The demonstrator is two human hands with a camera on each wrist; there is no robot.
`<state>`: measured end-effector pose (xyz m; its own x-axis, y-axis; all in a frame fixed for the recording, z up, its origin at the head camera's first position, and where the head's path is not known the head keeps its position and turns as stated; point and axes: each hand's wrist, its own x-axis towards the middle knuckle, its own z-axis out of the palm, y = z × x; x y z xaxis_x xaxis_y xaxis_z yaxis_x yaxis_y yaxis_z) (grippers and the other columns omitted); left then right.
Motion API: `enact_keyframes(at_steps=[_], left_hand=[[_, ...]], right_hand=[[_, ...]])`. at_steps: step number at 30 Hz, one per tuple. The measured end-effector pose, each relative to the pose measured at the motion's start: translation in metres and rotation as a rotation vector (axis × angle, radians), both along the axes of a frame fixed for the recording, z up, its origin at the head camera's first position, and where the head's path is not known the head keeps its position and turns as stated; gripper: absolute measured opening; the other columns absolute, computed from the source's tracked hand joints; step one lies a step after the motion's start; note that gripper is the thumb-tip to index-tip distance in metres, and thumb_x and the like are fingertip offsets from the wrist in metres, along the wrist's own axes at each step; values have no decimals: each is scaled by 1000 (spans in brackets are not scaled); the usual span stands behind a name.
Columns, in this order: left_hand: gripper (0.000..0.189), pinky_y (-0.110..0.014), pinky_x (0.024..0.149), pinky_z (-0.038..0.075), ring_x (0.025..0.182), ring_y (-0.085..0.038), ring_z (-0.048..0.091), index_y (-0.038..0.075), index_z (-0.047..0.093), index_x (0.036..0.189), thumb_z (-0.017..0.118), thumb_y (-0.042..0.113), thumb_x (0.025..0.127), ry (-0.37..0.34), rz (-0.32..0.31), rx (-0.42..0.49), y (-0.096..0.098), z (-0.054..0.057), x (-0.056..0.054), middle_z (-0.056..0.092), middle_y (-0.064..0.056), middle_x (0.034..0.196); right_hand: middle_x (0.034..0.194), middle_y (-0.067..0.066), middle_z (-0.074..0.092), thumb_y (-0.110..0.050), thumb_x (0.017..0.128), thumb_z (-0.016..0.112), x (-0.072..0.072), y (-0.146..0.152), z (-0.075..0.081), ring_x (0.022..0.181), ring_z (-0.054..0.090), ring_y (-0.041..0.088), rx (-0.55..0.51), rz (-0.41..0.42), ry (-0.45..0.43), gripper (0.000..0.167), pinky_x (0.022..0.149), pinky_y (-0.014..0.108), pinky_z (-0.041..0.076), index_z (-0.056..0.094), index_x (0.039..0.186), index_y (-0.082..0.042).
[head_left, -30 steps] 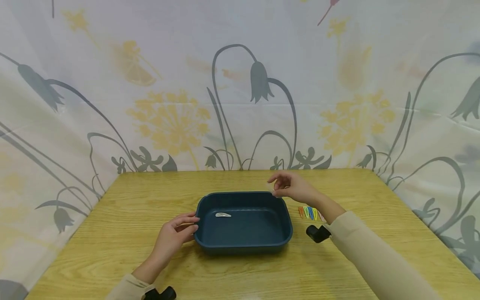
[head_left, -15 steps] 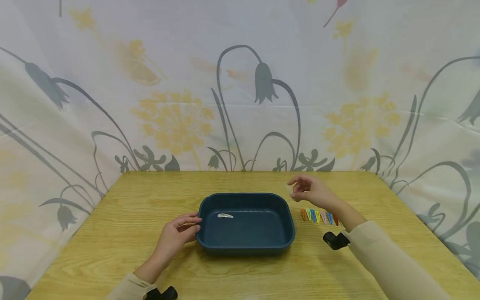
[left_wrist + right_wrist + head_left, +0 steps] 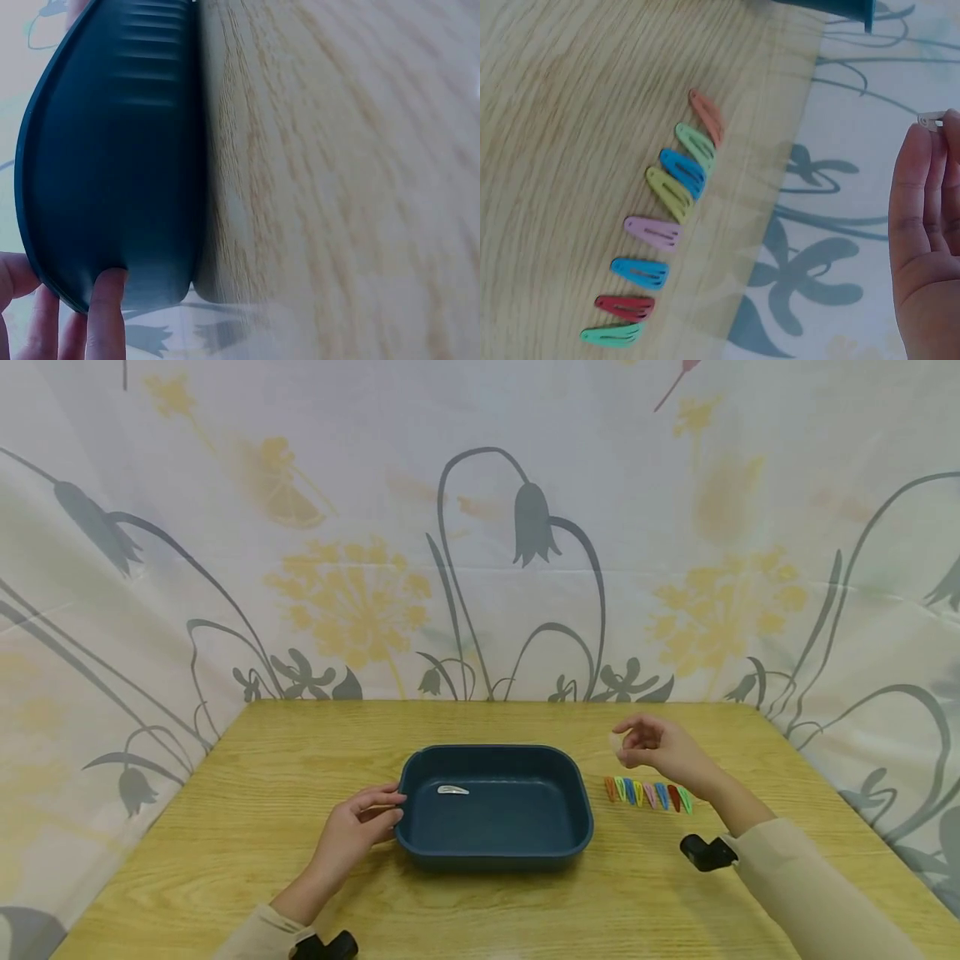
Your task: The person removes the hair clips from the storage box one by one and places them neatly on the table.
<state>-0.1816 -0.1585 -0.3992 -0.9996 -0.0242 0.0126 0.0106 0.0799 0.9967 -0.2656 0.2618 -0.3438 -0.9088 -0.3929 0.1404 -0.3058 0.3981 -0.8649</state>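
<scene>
In the head view a dark blue basin stands on the table, with a white snap hair clip lying inside it, back left. My left hand grips the basin's left side, and the left wrist view has its fingers against the wall and rim. Raised beyond the basin's right side, my right hand pinches a pale hair clip between its fingertips. Below it, a row of coloured snap hair clips lies on the table, from an orange clip to a green clip.
The wooden table ends at a flower-patterned cloth behind. In the right wrist view the row also holds a yellow clip, a pink clip and a red clip.
My right hand has moved right, from over the basin's back right corner to above the coloured clips, carrying the pale hair clip. The left hand has stayed on the basin.
</scene>
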Motion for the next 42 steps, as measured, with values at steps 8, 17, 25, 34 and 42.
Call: enact_keyframes(at_steps=[8,17,25,34,42], left_hand=[[22,-33,73,56,101,-27,61,-9,65,106,61,-7,85,2,0,15,0,-1,0,52,-16,129],[23,-33,74,56,102,-28,61,-11,63,108,61,-7,85,7,-9,21,0,-1,-1,51,-16,129],[23,-33,74,56,102,-29,60,-12,63,107,61,-7,85,7,-1,17,0,-3,-1,52,-15,129],[23,-33,73,56,100,-28,61,-10,64,107,62,-6,84,16,1,27,0,-2,-1,52,-15,128],[23,-33,73,56,102,-30,60,-11,64,107,62,-4,86,27,4,40,1,-1,0,51,-17,129]], right_hand=[[88,17,56,-3,90,60,5,18,-7,80,62,29,10,-34,-21,32,74,44,55,49,118,7],[90,17,54,-8,89,63,11,36,-13,79,63,20,18,-90,-20,37,73,44,55,49,119,7],[90,14,55,-12,90,63,18,51,-19,82,62,26,49,-128,-3,38,72,39,55,49,120,6],[88,15,54,-8,91,61,25,66,-27,80,63,21,33,-131,10,36,72,38,56,47,119,10],[87,16,54,-6,91,59,28,79,-36,80,64,24,29,-154,-2,36,71,37,56,46,119,12]])
